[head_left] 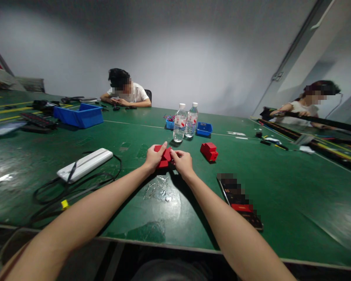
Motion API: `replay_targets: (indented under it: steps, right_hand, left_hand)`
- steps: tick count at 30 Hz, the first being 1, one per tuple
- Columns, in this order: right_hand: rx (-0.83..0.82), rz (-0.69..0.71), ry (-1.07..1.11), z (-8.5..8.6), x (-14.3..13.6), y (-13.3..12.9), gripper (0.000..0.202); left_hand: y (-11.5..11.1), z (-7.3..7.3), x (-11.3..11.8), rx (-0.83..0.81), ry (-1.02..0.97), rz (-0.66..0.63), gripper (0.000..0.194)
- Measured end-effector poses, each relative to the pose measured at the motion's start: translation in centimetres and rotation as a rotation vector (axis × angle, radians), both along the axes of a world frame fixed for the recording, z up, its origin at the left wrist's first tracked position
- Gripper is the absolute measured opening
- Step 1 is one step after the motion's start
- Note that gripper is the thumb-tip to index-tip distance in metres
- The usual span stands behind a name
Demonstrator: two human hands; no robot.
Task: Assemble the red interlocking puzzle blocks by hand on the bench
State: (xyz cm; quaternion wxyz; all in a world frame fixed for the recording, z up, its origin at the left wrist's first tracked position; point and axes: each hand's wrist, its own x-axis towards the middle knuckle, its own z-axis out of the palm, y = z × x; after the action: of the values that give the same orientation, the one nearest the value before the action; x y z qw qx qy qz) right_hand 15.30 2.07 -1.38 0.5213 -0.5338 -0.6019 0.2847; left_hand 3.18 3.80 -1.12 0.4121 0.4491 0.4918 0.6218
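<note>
My left hand (155,157) is wrapped round a red stepped plastic block (164,153), thumb on top, just above the green table. At the block's right edge, my right hand (181,160) has its thumb and fingers pinched together, touching it. Whether a small part sits between those right fingertips is hidden. To the right of my hands, a second red stepped block (210,151) of similar shape rests on the table, apart from both hands.
Two water bottles (179,124) stand behind my hands, near a small blue tray (204,129). A white power strip (86,164) with looped black cable lies left. A phone (236,201) lies right. A larger blue bin (78,115) stands far left. Two people sit across the table.
</note>
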Motion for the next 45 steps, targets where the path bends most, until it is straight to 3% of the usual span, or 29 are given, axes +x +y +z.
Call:
replay_targets:
  steps: [4,8,17,45]
  right_hand:
    - [0.060,-0.024,-0.027,-0.18,-0.17,0.16,0.038]
    - [0.010,-0.033,0.078,-0.40,-0.35,0.28,0.039]
    - [0.125,-0.095,-0.070,0.31,-0.34,-0.38,0.034]
    - [0.109,-0.093,-0.070,0.05,-0.41,-0.20,0.033]
  left_hand:
    - [0.06,0.02,-0.01,0.007,-0.027,-0.014,0.054]
    - [0.15,-0.08,-0.02,0.007,-0.023,-0.018,0.053]
    - [0.49,-0.32,-0.12,0.009,0.012,-0.005,0.052]
    - [0.23,0.10,-0.08,0.028,0.044,0.022,0.044]
